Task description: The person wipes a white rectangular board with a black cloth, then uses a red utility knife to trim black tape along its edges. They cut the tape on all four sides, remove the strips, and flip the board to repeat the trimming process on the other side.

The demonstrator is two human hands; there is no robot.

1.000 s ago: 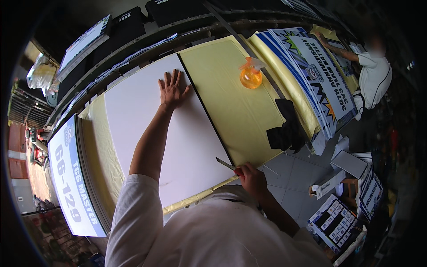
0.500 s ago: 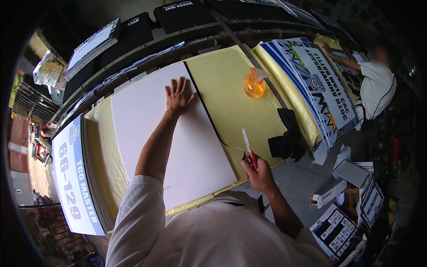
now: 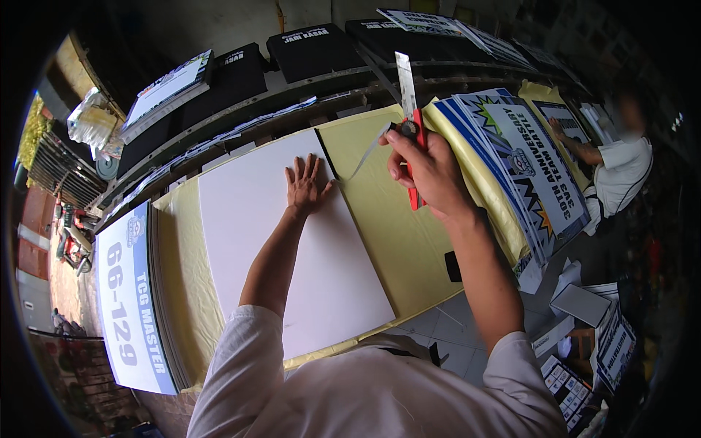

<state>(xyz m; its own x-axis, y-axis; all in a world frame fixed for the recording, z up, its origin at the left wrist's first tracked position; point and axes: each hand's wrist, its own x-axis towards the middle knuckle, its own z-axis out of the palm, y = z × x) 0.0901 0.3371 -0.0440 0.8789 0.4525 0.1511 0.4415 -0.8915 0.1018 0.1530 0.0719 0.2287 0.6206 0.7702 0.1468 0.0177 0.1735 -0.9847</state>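
My left hand (image 3: 307, 191) lies flat with spread fingers on a large white board (image 3: 292, 270). My right hand (image 3: 434, 171) is raised over the right part of the table, closed around a red utility knife (image 3: 416, 157) whose blade points away from me. A thin dark strip (image 3: 363, 156) runs from the board's right edge, near my left fingers, up to my right thumb and fingers. Beyond that spot, a black line still borders the board's far right edge. The board rests on yellow sheeting (image 3: 394, 248) that covers the table.
At left stands a stack of printed boards (image 3: 131, 299). Blue-and-white printed boards (image 3: 522, 160) lie at right, where a co-worker (image 3: 621, 160) reaches over other boards. Black covered stacks (image 3: 307, 55) line the far side. A black cloth (image 3: 453, 266) shows beside my right forearm.
My right hand has risen and moved away from me with the knife, drawing the strip off the near part of the board's edge. My left hand remains on the board. The view has shifted.
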